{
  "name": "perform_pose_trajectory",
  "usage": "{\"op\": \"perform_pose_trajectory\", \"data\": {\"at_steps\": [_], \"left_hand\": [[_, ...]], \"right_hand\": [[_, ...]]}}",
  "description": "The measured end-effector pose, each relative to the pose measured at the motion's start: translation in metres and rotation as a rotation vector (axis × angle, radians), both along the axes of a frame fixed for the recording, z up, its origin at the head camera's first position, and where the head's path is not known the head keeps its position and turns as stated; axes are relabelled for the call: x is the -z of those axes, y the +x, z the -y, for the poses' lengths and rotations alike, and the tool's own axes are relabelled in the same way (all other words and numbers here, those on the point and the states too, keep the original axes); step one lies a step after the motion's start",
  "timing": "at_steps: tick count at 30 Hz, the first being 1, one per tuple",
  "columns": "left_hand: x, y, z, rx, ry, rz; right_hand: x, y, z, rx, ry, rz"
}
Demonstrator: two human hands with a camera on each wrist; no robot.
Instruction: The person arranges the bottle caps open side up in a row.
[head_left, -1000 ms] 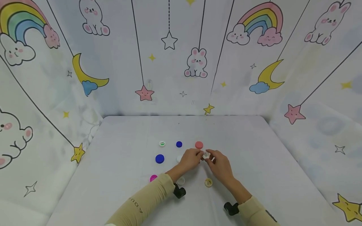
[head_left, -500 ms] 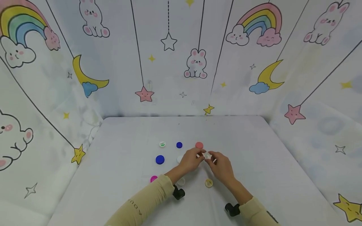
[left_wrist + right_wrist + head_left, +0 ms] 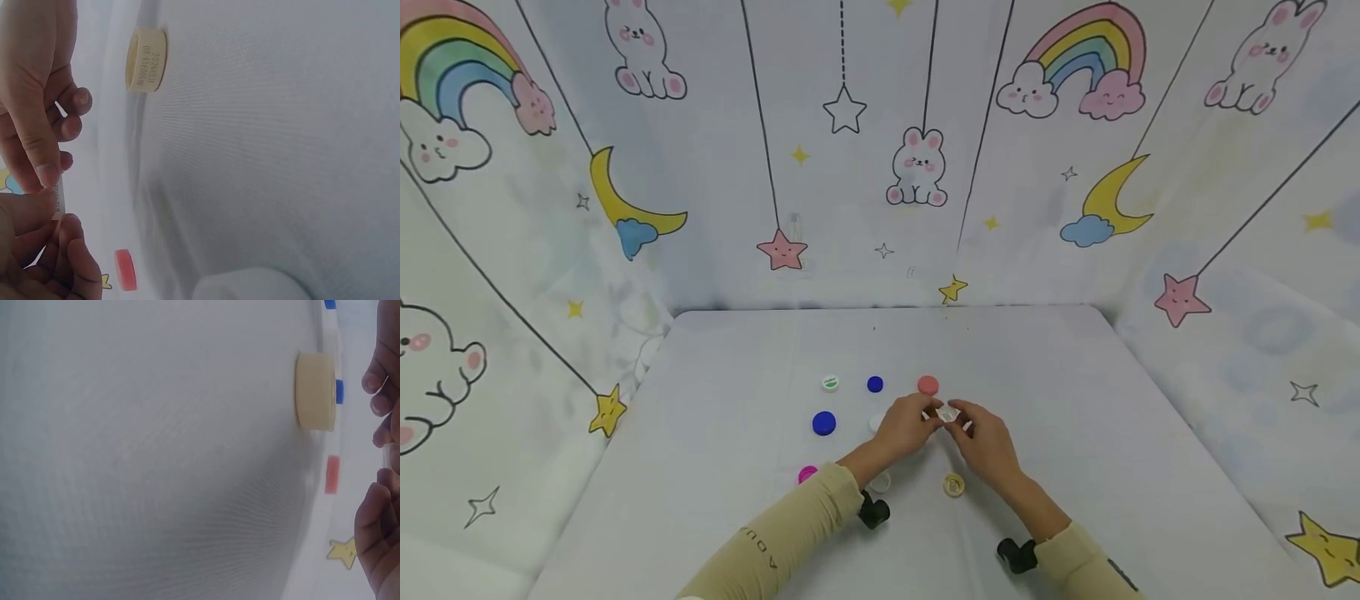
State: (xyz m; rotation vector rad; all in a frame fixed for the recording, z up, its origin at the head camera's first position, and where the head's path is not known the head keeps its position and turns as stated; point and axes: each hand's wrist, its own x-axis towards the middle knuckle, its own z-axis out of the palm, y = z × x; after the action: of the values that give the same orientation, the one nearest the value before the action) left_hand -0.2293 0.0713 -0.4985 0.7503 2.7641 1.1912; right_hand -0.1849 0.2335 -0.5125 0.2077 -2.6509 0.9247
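Observation:
Fingertips of my left hand [image 3: 908, 427] [image 3: 53, 259] and right hand [image 3: 988, 443] [image 3: 380, 534] pinch a small whitish, partly see-through piece [image 3: 948, 413] [image 3: 387, 456] from both sides, held above the white surface. Its exact shape is too small to tell, and fingers cover part of it. Just behind the hands lies a coral cap [image 3: 928, 385] [image 3: 125, 270] [image 3: 332, 474]. A cream-yellow cap [image 3: 953, 485] [image 3: 150, 60] [image 3: 316, 392] sits nearer the body, between the forearms. Partly hidden by my left hand is a white cap [image 3: 876, 422].
Left of the hands lie a green-and-white cap [image 3: 830, 383], a small blue cap [image 3: 875, 384], and a larger blue one [image 3: 823, 423]. A magenta cap [image 3: 808, 474] and a pale cap [image 3: 881, 482] show beside my left forearm. Patterned cloth walls [image 3: 865, 192] surround the table.
Both hands have stayed nearly in place around the pinched piece, with small finger shifts and a slight change in how the piece lies between them. The caps on the table have not moved.

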Motion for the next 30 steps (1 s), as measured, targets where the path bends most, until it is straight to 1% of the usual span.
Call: {"op": "perform_pose_trajectory", "data": {"at_steps": [5,11,14,18,23,25,30], "left_hand": [[-0.0009,0.0014,-0.0008,-0.006,-0.025,-0.006],[-0.0002,0.0028,-0.0004,-0.011,-0.016,-0.012],[-0.0003,0.0038,0.0001,-0.009,-0.027,-0.019],[-0.0017,0.005,0.0007,-0.01,-0.082,-0.039],[-0.0028,0.0056,0.0008,0.002,-0.143,-0.051],[-0.002,0.0051,0.0005,0.012,-0.165,-0.061],[0.0039,0.0021,-0.0005,0.04,-0.246,-0.106]], "right_hand": [[-0.003,0.0009,0.0,0.0,-0.001,0.044],[-0.007,0.0022,0.0008,-0.001,0.005,0.071],[-0.0087,0.0029,0.0004,-0.003,0.012,0.077],[-0.0079,0.0022,-0.0006,-0.007,0.026,0.091],[-0.005,0.0005,-0.0004,-0.002,0.04,0.137],[-0.0042,-0.0001,0.0001,0.0,0.045,0.158],[-0.0033,-0.0021,0.0011,-0.013,0.092,0.199]]}}
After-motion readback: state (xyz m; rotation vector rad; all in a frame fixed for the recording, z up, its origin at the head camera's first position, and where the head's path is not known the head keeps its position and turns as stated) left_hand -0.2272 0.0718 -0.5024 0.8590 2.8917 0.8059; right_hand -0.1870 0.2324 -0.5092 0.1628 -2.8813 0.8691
